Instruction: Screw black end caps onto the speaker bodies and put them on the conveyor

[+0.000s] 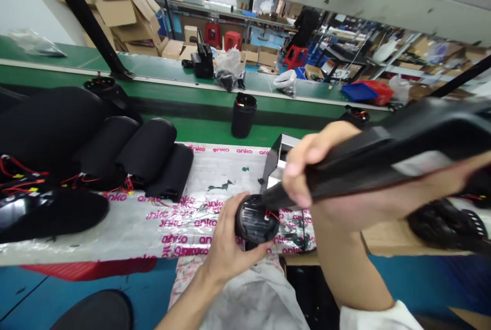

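My left hand (226, 240) grips a black cylindrical unit (256, 223) with red wires showing at its open end, held just above the near edge of the workbench. My right hand (310, 176) is closed around a long black fabric sleeve (387, 161) that stretches from the cylinder's end up to the right. The sleeve's narrow end meets the cylinder's rim. A small metal bracket (276, 158) stands on the bench right behind my right hand.
Several black fabric-covered cylinders with red wires (146, 158) lie at the left on plastic sheeting printed "anko" (180, 227). One upright black cylinder (243, 115) stands on the green conveyor (172, 102). Black grille parts (448, 222) lie at right. Cardboard boxes and shelving sit behind.
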A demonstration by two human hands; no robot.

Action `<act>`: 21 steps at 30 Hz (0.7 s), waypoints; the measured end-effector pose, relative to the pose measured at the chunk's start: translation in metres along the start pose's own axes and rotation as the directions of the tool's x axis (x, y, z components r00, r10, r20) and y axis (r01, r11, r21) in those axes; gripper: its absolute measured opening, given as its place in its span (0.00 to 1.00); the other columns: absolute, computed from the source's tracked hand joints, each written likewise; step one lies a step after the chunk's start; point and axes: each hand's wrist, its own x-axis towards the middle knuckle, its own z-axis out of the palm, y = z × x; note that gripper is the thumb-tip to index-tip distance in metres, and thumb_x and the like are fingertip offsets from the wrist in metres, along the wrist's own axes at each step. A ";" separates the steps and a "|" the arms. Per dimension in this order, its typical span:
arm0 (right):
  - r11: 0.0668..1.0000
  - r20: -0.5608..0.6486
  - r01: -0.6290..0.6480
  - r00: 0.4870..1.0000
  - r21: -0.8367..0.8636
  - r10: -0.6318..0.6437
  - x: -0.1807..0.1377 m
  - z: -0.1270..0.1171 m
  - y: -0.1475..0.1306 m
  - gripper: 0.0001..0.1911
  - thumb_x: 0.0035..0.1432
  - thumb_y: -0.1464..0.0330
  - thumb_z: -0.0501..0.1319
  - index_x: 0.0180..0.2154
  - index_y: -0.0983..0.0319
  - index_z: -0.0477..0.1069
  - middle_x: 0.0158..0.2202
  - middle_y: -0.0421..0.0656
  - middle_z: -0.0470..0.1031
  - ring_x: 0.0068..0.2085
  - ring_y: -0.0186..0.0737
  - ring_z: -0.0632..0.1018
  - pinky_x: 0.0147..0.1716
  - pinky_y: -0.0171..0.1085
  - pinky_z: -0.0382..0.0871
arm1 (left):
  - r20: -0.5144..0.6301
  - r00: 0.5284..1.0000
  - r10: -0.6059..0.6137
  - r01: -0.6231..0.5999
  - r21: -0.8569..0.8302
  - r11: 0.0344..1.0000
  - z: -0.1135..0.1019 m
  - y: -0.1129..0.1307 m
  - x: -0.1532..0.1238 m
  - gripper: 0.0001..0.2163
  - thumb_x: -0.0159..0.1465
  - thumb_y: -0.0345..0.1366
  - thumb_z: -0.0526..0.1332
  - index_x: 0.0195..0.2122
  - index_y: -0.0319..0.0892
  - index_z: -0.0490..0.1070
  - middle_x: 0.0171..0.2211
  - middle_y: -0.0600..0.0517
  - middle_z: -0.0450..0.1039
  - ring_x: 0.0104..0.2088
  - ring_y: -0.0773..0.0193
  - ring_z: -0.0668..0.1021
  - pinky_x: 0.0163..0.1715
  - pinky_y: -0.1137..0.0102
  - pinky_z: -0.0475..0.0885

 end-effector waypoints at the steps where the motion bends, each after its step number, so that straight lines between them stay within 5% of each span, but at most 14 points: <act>1: 0.999 -0.055 0.053 0.997 -0.009 -0.054 -0.002 -0.009 -0.007 0.40 0.64 0.33 0.59 0.28 0.62 0.83 0.20 0.43 0.77 0.14 0.34 0.71 0.11 0.32 0.61 | -0.013 1.000 -0.005 0.005 -0.016 1.000 0.002 -0.002 0.001 0.44 0.61 0.44 0.77 0.74 0.46 0.57 0.67 0.37 0.72 0.67 0.38 0.77 0.68 0.42 0.73; 5: 0.981 -0.155 0.167 0.971 -0.099 -0.181 -0.018 -0.056 -0.007 0.36 0.62 0.35 0.63 0.28 0.62 0.83 0.22 0.42 0.77 0.16 0.35 0.74 0.14 0.34 0.67 | -0.094 0.991 0.092 -0.101 -0.102 0.990 0.014 -0.015 0.002 0.46 0.61 0.50 0.77 0.75 0.45 0.56 0.66 0.36 0.72 0.66 0.39 0.78 0.67 0.45 0.75; 11: 0.941 -0.127 0.322 0.934 -0.105 -0.333 -0.046 -0.097 0.068 0.46 0.62 0.30 0.55 0.35 0.65 0.86 0.26 0.49 0.80 0.14 0.38 0.73 0.09 0.36 0.62 | -0.111 0.993 0.050 -0.068 -0.166 0.984 0.028 -0.029 -0.006 0.48 0.62 0.58 0.76 0.75 0.46 0.57 0.67 0.35 0.71 0.67 0.40 0.78 0.68 0.45 0.74; 16: 0.981 -0.154 0.191 0.969 -0.042 -0.195 -0.054 -0.100 0.100 0.44 0.61 0.29 0.56 0.38 0.62 0.86 0.29 0.49 0.83 0.13 0.39 0.74 0.10 0.37 0.65 | -0.120 0.993 0.017 -0.040 -0.191 0.981 0.030 -0.027 -0.010 0.48 0.62 0.59 0.76 0.75 0.45 0.56 0.67 0.34 0.70 0.68 0.40 0.77 0.69 0.45 0.73; 21: 0.998 -0.076 0.069 0.995 0.010 -0.068 -0.051 -0.119 0.079 0.47 0.61 0.28 0.53 0.37 0.64 0.87 0.26 0.50 0.84 0.10 0.40 0.72 0.06 0.36 0.60 | -0.125 0.992 0.013 -0.035 -0.171 0.985 0.030 -0.025 -0.009 0.48 0.61 0.58 0.76 0.75 0.45 0.56 0.67 0.35 0.71 0.67 0.39 0.78 0.68 0.45 0.75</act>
